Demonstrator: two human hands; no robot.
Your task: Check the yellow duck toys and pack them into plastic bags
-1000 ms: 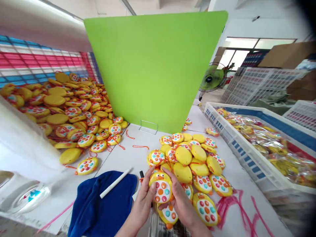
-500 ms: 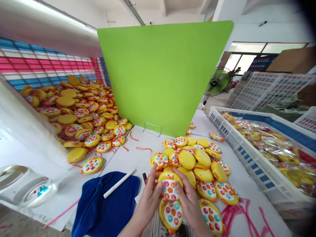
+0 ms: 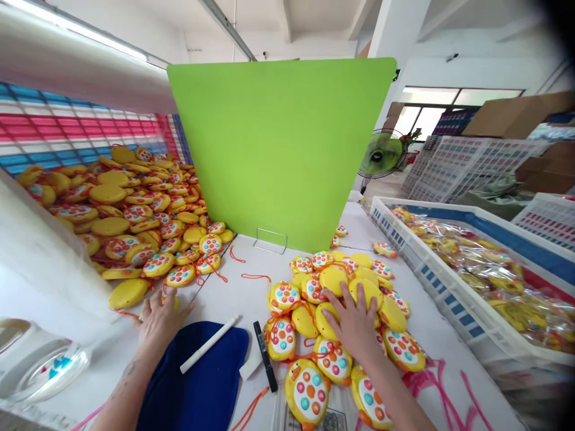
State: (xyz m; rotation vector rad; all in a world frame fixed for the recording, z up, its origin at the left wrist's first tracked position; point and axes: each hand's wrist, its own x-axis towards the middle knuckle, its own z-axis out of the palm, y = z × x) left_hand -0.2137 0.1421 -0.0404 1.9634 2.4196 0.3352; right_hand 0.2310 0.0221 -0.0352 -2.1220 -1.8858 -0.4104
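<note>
My left hand [image 3: 162, 316], fingers spread, reaches over a yellow toy mostly hidden beneath it, at the front edge of the left heap. My right hand [image 3: 357, 326] rests with fingers apart on the right-hand pile, touching a yellow toy [image 3: 366, 293] that lies back side up. These are flat, duck-faced toys with coloured bumps on a white belly and orange cords. One toy [image 3: 308, 392] lies belly up in front, partly over a clear plastic item. Left of it are a black marker [image 3: 266, 357] and a white stick [image 3: 210, 344] on a dark blue cloth [image 3: 197, 383].
A large heap of the same toys [image 3: 110, 227] fills the left side. An upright green board [image 3: 278, 155] stands at the back. To the right, a white crate [image 3: 431, 293] holds toys in clear bags. A roll of clear tape [image 3: 58, 365] lies at the left front.
Both hands held one toy together in front of me; they have let go and moved apart, left hand to the left heap, right hand onto the right pile. The marker is now uncovered.
</note>
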